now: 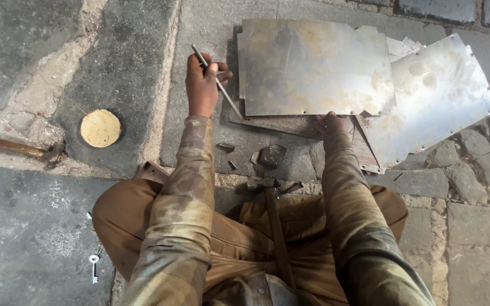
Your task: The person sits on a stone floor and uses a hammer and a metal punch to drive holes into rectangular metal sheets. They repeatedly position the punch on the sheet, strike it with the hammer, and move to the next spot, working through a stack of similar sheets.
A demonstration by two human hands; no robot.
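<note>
Metal sheet [313, 65] | right hand [331, 122] under edge | left hand [202, 85] grips rod [222, 88]

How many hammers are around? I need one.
2: one hammer lies between the person's knees, another hammer lies on the stone floor at far left. More may be hidden.

dim daylight | glare on metal sheets [313, 65] | soft shadows | edges bowed

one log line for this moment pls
left hand: holds thin metal rod | right hand: on metal sheet edge | hammer: on lap
</note>
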